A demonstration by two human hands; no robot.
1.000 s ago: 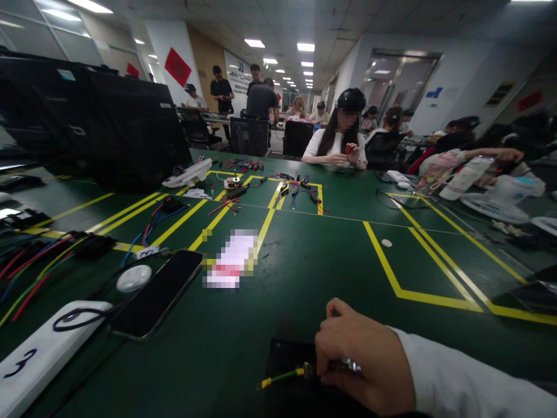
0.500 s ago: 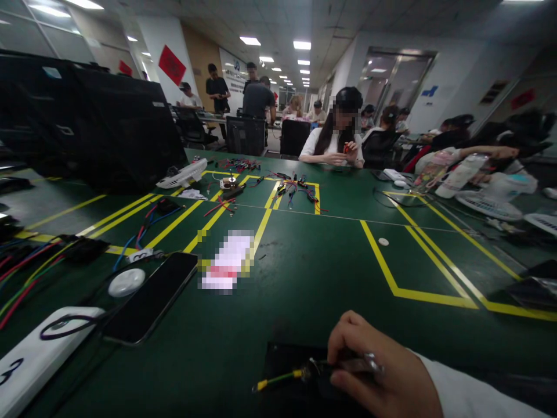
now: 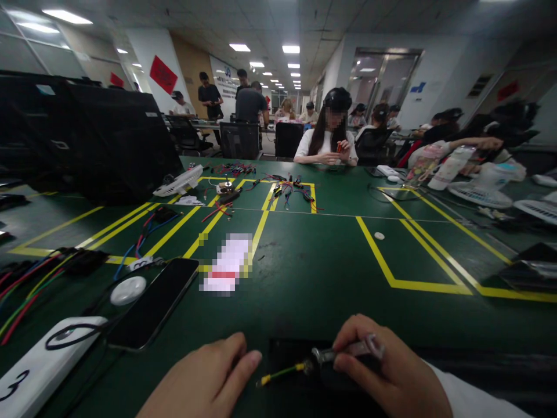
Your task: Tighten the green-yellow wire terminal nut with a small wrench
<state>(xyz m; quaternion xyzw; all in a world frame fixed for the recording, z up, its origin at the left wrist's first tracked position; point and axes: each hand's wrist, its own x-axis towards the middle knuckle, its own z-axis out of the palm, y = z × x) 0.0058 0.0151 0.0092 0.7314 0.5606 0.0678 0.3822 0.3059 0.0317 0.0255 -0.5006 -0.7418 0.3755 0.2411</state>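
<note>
A handwritten black "3" is on the white power strip (image 3: pixel 56 354) at lower left, and a smaller, partly blurred "3" is on the white tag (image 3: pixel 140 264) by the cables. The wall sign (image 3: pixel 226 81) has a blue logo above dark lettering too small to read. The stickers on the black box (image 3: pixel 130 145) and the pixelated sheet (image 3: pixel 228 261) are unreadable.
</note>
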